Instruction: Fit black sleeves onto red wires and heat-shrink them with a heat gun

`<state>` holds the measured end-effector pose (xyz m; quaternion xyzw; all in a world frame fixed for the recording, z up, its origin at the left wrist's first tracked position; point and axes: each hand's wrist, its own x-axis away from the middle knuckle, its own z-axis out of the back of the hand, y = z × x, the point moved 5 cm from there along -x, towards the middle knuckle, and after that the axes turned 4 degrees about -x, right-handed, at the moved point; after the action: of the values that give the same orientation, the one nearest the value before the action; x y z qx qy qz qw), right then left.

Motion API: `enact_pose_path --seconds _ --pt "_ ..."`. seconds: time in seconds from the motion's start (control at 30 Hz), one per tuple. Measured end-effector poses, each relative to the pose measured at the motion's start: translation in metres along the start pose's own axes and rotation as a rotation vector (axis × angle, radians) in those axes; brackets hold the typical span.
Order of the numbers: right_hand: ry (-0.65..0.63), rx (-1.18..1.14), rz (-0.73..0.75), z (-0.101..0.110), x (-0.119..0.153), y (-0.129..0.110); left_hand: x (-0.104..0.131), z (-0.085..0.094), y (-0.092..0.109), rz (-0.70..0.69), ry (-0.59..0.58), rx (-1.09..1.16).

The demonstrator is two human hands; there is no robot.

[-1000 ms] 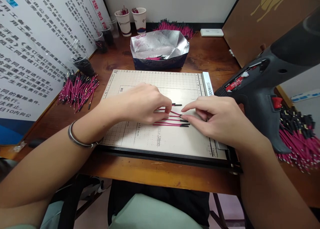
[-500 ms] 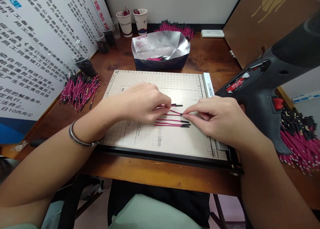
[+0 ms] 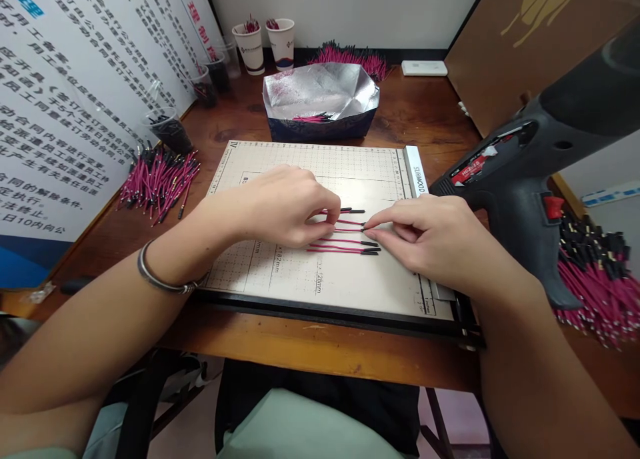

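Several thin red wires with black sleeves lie side by side on a cream gridded cutting board. My left hand is over the board's middle, thumb and index finger pinching the left part of a red wire. Close to the black ends of the wires, my right hand pinches the dark tip of the same wire between thumb and index finger. Another wire with a black sleeve lies just beyond the pinched one. My left fingers hide the left ends of some wires.
Behind the board is a foil-lined box. A black heat gun stands at right beside a wire pile. Another wire pile lies at left near a plastic cup. Paper cups are at the back.
The fingertips of my left hand have shifted slightly left and toward the board's front. The two wires between my hands now run nearly parallel instead of angled. My right hand has barely moved.
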<state>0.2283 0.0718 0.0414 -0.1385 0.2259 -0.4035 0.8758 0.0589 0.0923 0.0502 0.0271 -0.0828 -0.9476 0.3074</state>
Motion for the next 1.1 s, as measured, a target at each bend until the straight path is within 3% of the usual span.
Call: enact_pose_path --seconds 0.57,0.73,1.1 --pt "-0.050 -0.032 -0.119 -0.0004 -0.0009 0.0051 0.0001 0.0010 0.0015 -0.019 0.038 -0.001" --pt "0.028 -0.062 -0.092 0.0045 -0.0009 0.0021 0.0010 0.0052 0.0028 -0.044 0.088 0.018" --pt "0.069 -0.068 0.032 0.0060 0.0014 -0.0044 0.0016 0.0083 0.0051 -0.112 0.131 0.057"
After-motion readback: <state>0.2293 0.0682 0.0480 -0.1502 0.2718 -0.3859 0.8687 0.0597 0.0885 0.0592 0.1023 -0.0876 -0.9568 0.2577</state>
